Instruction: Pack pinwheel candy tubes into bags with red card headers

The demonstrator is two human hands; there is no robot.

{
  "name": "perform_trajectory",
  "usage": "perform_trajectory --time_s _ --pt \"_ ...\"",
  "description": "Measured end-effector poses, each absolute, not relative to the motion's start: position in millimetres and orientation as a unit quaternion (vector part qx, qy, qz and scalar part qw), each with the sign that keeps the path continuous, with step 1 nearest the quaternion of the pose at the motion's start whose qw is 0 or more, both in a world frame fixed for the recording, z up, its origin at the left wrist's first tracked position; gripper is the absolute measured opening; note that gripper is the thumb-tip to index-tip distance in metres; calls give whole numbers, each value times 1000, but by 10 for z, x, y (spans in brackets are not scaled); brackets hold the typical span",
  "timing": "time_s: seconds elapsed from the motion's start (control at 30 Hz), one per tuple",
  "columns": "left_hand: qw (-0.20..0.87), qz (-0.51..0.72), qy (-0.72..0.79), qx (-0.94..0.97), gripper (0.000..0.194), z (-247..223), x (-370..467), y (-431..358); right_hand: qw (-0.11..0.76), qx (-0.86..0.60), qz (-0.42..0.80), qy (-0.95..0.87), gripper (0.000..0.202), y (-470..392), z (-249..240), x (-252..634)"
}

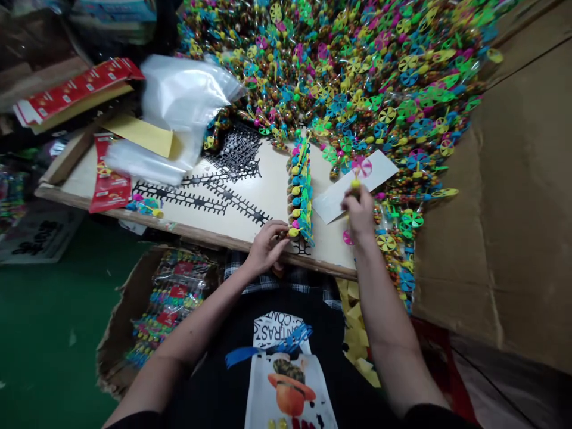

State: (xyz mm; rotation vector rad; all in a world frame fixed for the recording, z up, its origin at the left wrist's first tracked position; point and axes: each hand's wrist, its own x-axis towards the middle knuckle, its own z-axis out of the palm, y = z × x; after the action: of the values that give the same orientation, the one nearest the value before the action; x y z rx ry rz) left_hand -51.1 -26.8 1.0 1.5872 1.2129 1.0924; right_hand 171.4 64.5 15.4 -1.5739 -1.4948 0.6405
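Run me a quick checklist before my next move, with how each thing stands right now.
1. Right hand has a piece: ok, it holds a yellow-topped toy.
2. Left hand at the row of toys: ok, at its near end; firm grip, cannot tell.
3. Row's black strip filled to the near end: not ok, a bare part shows.
4. White card clear of the right hand: not ok, they overlap in view.
5. Clear bags on hand: ok, on the left.
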Motion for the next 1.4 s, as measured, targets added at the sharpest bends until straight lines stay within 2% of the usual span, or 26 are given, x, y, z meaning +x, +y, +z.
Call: perform_trajectory --time_s 0.07,0.13,0.2,0.3,0.7,0.97,1.17,1.27,1.4 --pt "415 430 480 641 12 3 -512 -268 457 -614 408 -497 14 204 117 1637" --pt "422 420 480 644 13 -4 -509 -272 444 -596 499 -444 29 -119 108 1491" --pt "427 416 482 643 13 -9 -507 -276 438 -591 541 -408 41 -290 118 1339" --pt "431 419 484 636 12 -10 -503 -280 451 -598 556 -360 47 -336 124 1198" --pt "386 405 444 700 14 -80 -485 -296 491 -600 544 -322 46 -327 123 1133" --pt "348 404 437 724 17 -137 -438 -289 482 -607 530 -344 46 -320 92 1120" --pt "349 440 525 640 20 -46 -429 -439 530 -582 489 -375 39 -489 4 1303" --pt "410 423 600 541 14 61 -390 -580 508 -572 464 -447 32 -670 -60 1413" --pt "564 358 586 457 28 174 -291 -634 438 -587 335 -592 19 -807 -54 1453"
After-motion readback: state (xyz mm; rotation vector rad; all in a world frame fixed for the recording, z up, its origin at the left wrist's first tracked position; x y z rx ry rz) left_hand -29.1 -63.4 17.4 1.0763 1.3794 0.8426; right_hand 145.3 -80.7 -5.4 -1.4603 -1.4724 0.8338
